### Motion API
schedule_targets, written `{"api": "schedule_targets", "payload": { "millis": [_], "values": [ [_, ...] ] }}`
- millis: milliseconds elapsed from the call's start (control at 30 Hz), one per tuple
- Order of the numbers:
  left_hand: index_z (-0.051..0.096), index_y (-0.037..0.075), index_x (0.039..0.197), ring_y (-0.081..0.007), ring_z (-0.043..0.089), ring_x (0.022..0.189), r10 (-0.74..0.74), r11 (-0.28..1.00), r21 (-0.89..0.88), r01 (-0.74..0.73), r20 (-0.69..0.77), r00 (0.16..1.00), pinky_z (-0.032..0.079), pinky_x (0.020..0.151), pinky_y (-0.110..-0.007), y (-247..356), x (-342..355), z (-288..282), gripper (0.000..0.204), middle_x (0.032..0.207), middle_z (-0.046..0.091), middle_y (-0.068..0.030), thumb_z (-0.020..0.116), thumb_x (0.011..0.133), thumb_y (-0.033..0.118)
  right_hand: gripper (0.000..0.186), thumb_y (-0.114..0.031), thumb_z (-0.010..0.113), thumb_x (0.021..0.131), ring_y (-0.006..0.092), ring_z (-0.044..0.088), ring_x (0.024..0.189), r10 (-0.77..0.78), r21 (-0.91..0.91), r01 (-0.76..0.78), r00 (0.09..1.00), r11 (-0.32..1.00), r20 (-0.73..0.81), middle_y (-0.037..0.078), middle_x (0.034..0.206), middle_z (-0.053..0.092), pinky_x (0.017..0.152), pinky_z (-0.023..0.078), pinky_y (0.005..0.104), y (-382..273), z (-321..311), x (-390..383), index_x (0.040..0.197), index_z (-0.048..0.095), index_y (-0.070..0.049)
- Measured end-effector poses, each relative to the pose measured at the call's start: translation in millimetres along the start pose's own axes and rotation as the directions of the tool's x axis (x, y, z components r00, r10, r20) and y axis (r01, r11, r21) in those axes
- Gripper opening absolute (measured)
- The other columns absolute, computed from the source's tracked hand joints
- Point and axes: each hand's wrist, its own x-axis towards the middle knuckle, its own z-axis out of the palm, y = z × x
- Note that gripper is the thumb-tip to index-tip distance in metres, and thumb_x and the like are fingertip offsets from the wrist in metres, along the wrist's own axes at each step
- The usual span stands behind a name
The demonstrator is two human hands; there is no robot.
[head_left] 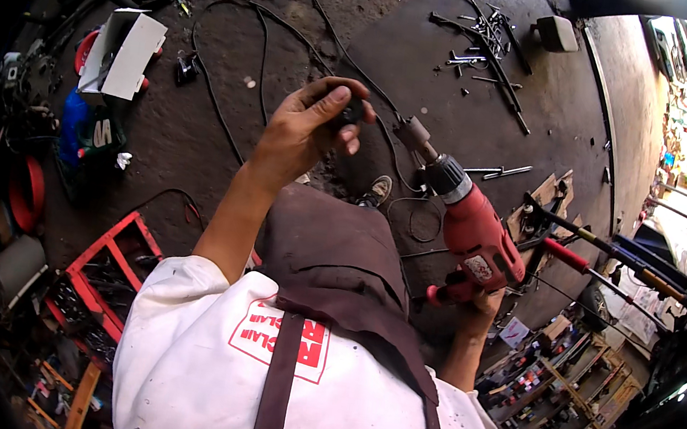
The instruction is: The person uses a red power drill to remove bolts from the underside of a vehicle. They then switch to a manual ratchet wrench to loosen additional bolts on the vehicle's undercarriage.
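My left hand point(307, 124) is raised near the middle, fingers closed on a small dark part point(348, 115) that they partly hide. My right hand point(480, 307), at lower right, grips the handle of a red-and-black power drill point(479, 237), which points up and to the left. In its chuck point(446, 176) is a shank with a grey cylindrical attachment point(413, 134), just right of my left hand. Below lie my dark apron point(330, 251) and my shoe point(377, 191).
Cables point(266, 42) cross the dirty floor. Metal rods and sockets point(488, 52) lie at upper right. An open white box point(132, 51) and clutter fill the left, above a red metal frame point(101, 266). Long tools point(610, 277) and a crowded parts rack point(572, 380) are at right.
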Motion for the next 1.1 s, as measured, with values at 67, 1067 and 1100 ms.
{"api": "schedule_targets", "payload": {
  "millis": [67,1067,1100],
  "values": [
    [0.060,-0.002,0.119,-0.0138,0.058,0.073,-0.017,1.000,-0.002,0.017,-0.010,1.000,0.053,0.066,-0.032,-7.0,1.1,15.8,0.028,0.103,0.064,-0.0181,0.052,0.102,0.018,0.077,-0.029,0.086,0.074,0.0292,0.067,0.096,-0.030,0.093,0.027,0.999,0.995,0.032,0.017,0.112,0.064,0.080,0.059,0.0403,5.4,-6.5,-6.8,0.132,0.046,0.002],
    [0.068,0.002,0.103,-0.0165,0.066,0.090,0.426,0.376,0.766,-0.522,0.357,0.831,0.055,0.076,-0.028,-40.1,-1.1,122.8,0.023,0.102,0.066,-0.0093,0.075,0.081,0.000,0.089,-0.032,0.084,0.072,0.0249,0.055,0.107,-0.062,0.394,0.065,0.998,0.917,-0.018,0.008,0.137,0.049,0.087,0.045,0.0455,30.1,-50.9,-15.7,0.144,0.038,-0.008],
    [0.069,0.002,0.099,-0.0165,0.066,0.090,0.427,0.292,0.781,-0.553,0.411,0.806,0.055,0.075,-0.028,-37.0,-0.5,124.3,0.022,0.101,0.066,-0.0093,0.076,0.079,-0.001,0.089,-0.032,0.085,0.071,0.0246,0.055,0.107,-0.061,0.394,0.058,0.998,0.917,-0.004,0.008,0.137,0.050,0.087,0.045,0.0451,29.3,-50.5,-14.6,0.143,0.038,-0.008]
  ]
}}
